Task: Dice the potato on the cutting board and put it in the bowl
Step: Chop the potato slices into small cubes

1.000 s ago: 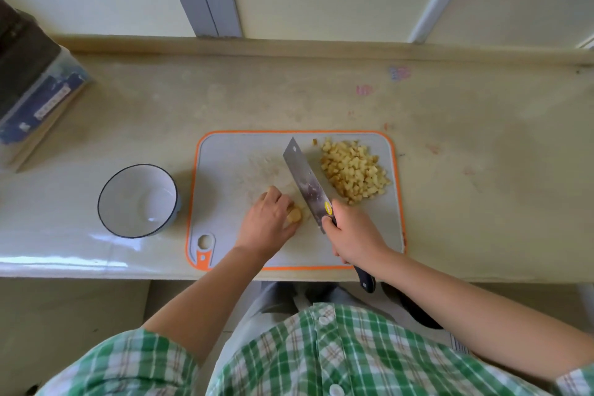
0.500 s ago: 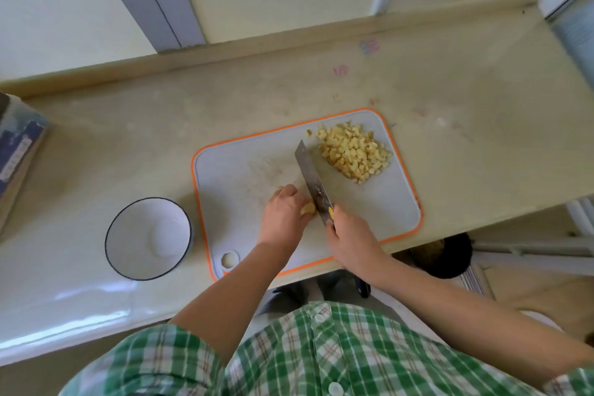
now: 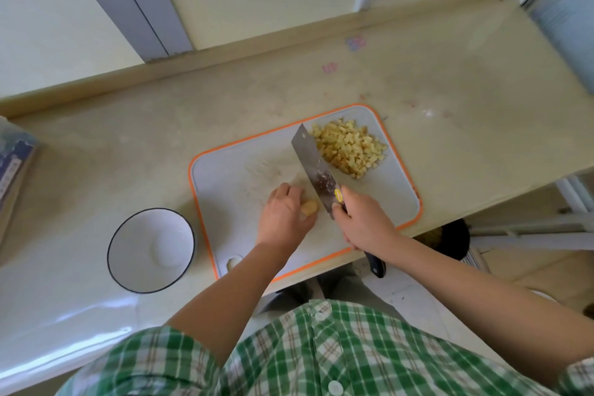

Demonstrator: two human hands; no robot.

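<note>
At the far left edge of the frame a box (image 3: pixel 13 164) with a blue label is sitting on the counter (image 3: pixel 96 138), its print too blurred to read. Right of it, at lower left, the white, dark-rimmed bowl (image 3: pixel 151 249) is standing just beside the orange-edged cutting board (image 3: pixel 225 177). Near the board's middle the left hand (image 3: pixel 284 215) is curling its fingers over a small pale-yellow potato piece (image 3: pixel 309 207), holding it down. Just right of that piece the knife (image 3: pixel 316 170) is showing the flat of its blade, and the right hand (image 3: pixel 363 222) is gripping the handle. At the board's upper right the diced potato (image 3: pixel 348 148) is lying in a heap of small yellow cubes just beside the blade's far end. Compared with half a second ago, hands, bowl and piece are sitting about where they were, while the blade tip is reaching higher in the frame. A yellow oval sticker (image 3: pixel 338 194) is showing on the blade near the handle, its writing too small to read.
</note>
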